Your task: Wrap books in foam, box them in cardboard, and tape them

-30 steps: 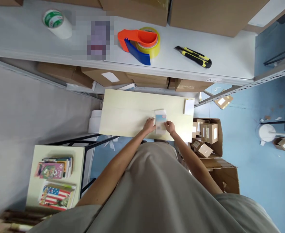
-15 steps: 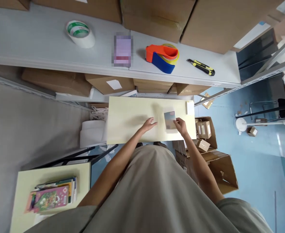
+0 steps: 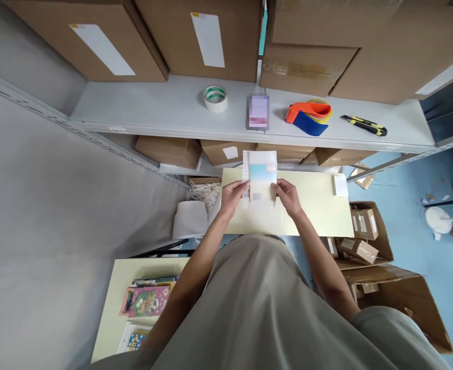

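Note:
Both my hands hold a flat packet [image 3: 262,180] with a pale blue and cream picture inside a clear wrapper, lifted above the pale yellow table [image 3: 319,216]. My left hand [image 3: 232,197] grips its left edge and my right hand [image 3: 287,196] grips its right edge. The packet stands upright, its top reaching the shelf edge in the view.
A grey shelf [image 3: 165,110] behind carries a white tape roll [image 3: 215,97], an orange and blue tape dispenser [image 3: 309,115] and a yellow utility knife [image 3: 364,125]. Cardboard boxes [image 3: 361,241] sit on the blue floor at right. A second table [image 3: 126,280] at lower left holds books [image 3: 146,299]. A white pad [image 3: 340,185] lies on the table's right end.
The packet was lying on the table under both hands. My right hand slid it right, and now both hands hold it raised. The view has tilted up toward the shelf.

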`<state>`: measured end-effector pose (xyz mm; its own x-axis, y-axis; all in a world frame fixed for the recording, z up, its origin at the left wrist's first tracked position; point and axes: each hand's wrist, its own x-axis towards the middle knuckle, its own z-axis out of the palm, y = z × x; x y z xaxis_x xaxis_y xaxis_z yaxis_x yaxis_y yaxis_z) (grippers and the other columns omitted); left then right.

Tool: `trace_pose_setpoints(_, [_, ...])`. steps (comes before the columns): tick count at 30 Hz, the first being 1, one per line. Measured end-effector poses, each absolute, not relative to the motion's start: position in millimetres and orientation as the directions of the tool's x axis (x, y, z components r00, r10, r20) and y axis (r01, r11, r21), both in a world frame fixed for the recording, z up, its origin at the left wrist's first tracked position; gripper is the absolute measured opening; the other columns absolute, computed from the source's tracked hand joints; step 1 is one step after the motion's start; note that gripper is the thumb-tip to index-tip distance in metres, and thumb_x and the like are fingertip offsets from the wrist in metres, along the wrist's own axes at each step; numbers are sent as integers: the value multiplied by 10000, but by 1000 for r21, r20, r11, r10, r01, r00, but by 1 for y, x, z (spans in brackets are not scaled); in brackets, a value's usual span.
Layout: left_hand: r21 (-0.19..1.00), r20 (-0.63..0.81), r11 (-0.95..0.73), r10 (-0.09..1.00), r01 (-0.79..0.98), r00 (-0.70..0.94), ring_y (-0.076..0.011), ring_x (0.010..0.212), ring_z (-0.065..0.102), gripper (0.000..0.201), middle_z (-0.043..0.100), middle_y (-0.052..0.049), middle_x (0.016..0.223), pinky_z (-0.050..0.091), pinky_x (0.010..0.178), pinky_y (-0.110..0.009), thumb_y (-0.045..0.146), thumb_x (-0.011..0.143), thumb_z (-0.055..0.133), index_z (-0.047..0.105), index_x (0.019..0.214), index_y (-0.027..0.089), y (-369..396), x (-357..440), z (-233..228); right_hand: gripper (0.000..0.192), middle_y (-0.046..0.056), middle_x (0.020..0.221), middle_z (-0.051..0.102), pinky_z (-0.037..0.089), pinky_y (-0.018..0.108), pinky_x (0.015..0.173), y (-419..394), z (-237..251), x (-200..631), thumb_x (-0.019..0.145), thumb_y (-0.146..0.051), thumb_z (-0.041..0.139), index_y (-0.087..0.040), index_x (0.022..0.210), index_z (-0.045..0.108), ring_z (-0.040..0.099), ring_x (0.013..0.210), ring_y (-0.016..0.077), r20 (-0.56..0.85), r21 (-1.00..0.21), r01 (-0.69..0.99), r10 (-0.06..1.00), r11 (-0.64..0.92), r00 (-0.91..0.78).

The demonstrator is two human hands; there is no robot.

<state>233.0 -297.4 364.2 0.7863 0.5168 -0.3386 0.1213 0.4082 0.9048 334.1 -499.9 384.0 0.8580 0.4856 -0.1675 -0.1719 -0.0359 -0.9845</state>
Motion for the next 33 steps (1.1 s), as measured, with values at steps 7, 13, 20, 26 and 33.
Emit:
trace_pose_setpoints(7, [982,-185,167,724,92,665,-245,863,749,498,841,-62,877,570,777,-328,648,710,960,844,857,186,-275,215,371,595,1,862,685,570,332,708,-460,375,325,821,-816,864,-246,972,781,612,749,171,-179,-983,-172,537,-65,824])
trace_pose_setpoints(13, [977,-206,195,740,89,640,-240,858,760,487,825,-58,857,585,771,-330,640,725,958,765,838,207,-284,222,371,666,-8,819,662,579,317,661,-464,375,326,739,-869,895,-246,897,720,602,718,160,-213,-976,-209,524,-67,824])
trace_pose_setpoints(20, [991,-118,133,725,30,678,-188,742,722,493,799,-25,789,567,703,-293,631,737,975,715,804,218,-314,233,376,640,31,871,737,681,394,733,-494,379,336,783,-866,867,-254,891,718,699,788,215,-198,-977,-135,454,-167,869])
trace_pose_setpoints(26, [1000,4,-23,775,21,632,-220,840,805,385,849,-62,880,640,771,-312,567,860,926,773,871,214,-346,244,379,561,148,1420,794,689,523,1090,-500,401,321,990,-754,738,-270,1264,807,762,1305,327,54,-971,139,387,-195,920])
trace_pose_setpoints(33, [943,197,-333,588,12,785,-249,1114,833,216,864,-90,1289,705,811,-330,388,975,840,855,1144,254,-375,250,405,680,125,1337,851,697,473,1059,-487,416,313,903,-803,825,-236,1280,826,809,1233,333,-102,-994,-79,449,-69,888])
